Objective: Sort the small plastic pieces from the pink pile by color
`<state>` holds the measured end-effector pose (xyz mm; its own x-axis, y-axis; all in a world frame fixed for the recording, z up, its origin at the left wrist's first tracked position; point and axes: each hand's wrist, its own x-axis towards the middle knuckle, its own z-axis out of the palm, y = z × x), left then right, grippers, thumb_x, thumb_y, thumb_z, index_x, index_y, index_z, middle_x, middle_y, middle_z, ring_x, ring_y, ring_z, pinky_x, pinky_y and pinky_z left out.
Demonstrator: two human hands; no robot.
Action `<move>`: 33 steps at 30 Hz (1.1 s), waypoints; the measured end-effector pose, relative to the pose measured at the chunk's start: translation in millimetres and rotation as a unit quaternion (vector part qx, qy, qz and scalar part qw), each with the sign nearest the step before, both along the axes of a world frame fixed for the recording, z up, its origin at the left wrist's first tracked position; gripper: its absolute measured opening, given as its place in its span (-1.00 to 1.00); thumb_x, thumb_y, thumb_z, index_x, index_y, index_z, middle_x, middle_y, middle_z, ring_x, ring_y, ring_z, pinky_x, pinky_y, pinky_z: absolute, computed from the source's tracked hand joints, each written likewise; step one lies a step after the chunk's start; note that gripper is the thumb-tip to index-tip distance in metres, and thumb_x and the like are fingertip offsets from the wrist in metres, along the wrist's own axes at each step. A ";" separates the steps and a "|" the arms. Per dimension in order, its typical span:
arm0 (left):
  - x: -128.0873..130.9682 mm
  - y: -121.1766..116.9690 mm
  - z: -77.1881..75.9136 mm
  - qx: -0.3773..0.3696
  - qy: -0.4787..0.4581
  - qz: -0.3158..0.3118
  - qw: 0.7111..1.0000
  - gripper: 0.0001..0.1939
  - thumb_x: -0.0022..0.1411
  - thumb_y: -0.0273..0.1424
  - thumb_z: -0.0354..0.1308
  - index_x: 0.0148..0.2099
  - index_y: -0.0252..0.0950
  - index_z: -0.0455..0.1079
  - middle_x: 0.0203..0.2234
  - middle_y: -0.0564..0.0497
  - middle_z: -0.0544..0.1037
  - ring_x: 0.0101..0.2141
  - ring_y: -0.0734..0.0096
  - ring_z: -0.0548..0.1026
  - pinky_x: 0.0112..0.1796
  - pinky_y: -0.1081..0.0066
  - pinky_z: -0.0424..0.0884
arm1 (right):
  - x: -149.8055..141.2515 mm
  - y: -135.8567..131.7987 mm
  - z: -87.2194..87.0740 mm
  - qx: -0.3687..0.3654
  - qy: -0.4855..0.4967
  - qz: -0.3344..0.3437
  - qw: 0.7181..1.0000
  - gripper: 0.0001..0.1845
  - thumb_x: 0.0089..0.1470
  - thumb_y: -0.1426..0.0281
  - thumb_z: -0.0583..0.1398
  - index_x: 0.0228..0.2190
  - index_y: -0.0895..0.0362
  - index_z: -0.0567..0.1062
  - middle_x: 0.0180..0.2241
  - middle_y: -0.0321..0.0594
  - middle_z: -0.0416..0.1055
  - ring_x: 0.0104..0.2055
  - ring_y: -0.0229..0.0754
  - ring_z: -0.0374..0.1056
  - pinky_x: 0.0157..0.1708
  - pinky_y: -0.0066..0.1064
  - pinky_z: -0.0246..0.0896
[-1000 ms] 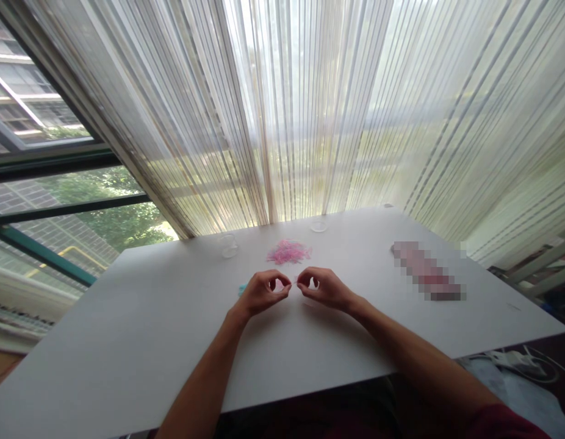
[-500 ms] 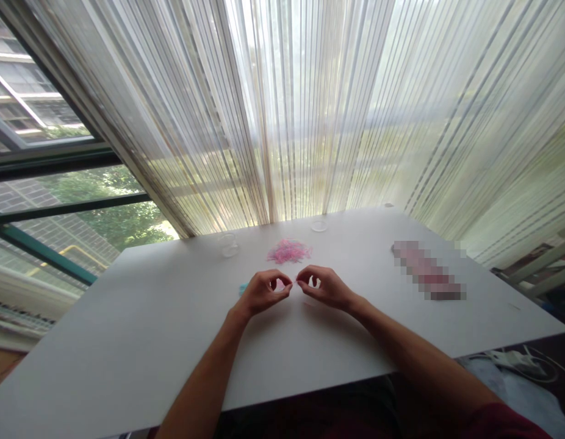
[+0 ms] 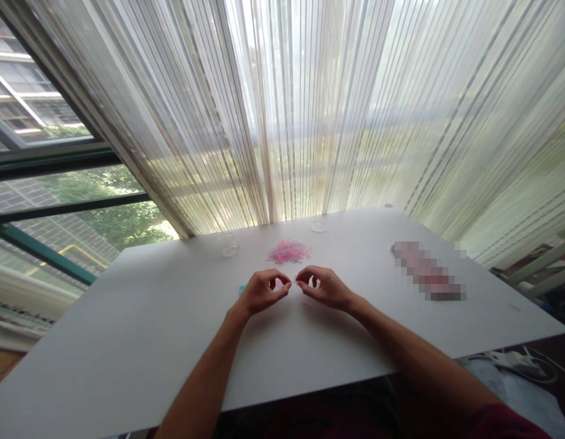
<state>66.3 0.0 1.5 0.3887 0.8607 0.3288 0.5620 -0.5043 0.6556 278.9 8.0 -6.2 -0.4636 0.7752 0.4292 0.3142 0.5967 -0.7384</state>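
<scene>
My left hand (image 3: 268,289) is closed in a pinch, thumb against forefinger. Facing it across a small gap, my right hand (image 3: 324,286) pinches in the same way. Whatever lies between the fingertips is too small to make out; a faint pink trace shows there. Just beyond both hands is a loose pile of small, thin pink and pale blue pieces (image 3: 289,250). Something turquoise (image 3: 242,289) peeks out from behind my left hand, which mostly hides it.
A clear round container (image 3: 229,246) stands at the back left of the white table (image 3: 140,329). Near the back edge lies a clear round lid (image 3: 318,226). To the right is a blurred-out reddish object (image 3: 428,271). A striped sheer curtain (image 3: 301,110) hangs behind the table.
</scene>
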 end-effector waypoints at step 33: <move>-1.5 1.5 -1.7 0.002 -0.005 -0.004 1.000 -0.84 0.16 -0.33 0.20 -0.32 -0.30 0.55 -0.54 0.07 0.52 -0.58 0.58 0.24 -0.54 0.56 0.20 | 2.4 4.5 -6.6 0.033 -0.021 0.004 0.999 -0.92 0.05 0.47 0.21 -0.38 0.15 0.54 -0.46 -0.27 0.48 -0.46 -0.32 0.34 -0.42 -0.51 0.26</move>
<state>64.8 1.5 -0.2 0.3913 0.8562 0.3372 0.5514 -0.5115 0.6590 281.3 12.5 -12.8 -0.4889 0.7416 0.4593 0.3392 0.6468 -0.6831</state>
